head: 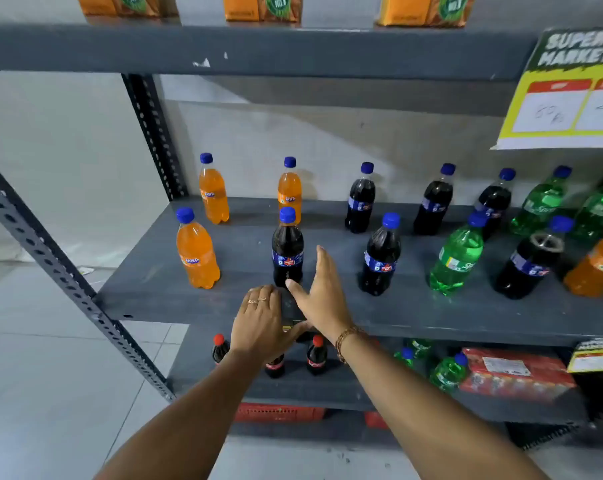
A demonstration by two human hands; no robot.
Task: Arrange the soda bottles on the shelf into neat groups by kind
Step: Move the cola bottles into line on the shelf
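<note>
On the grey middle shelf (161, 289) stand soda bottles with blue caps. Three orange bottles are at the left: one in front (196, 251), two at the back (213, 190) (289, 192). A dark cola bottle (287, 249) stands in front of the second back one. More cola bottles (381, 259) (360, 202) (433, 202) and green bottles (455, 259) fill the right. My right hand (322, 294) is open, just right of the front cola bottle's base, not touching it. My left hand (263, 320) rests at the shelf's front edge, fingers curled, empty.
A yellow supermarket price sign (566, 95) hangs at the upper right. Orange cartons (262, 8) sit on the top shelf. The lower shelf holds red-capped cola bottles (316, 355), green bottles (447, 372) and a red pack (514, 374). A perforated grey upright (61, 268) runs at the left.
</note>
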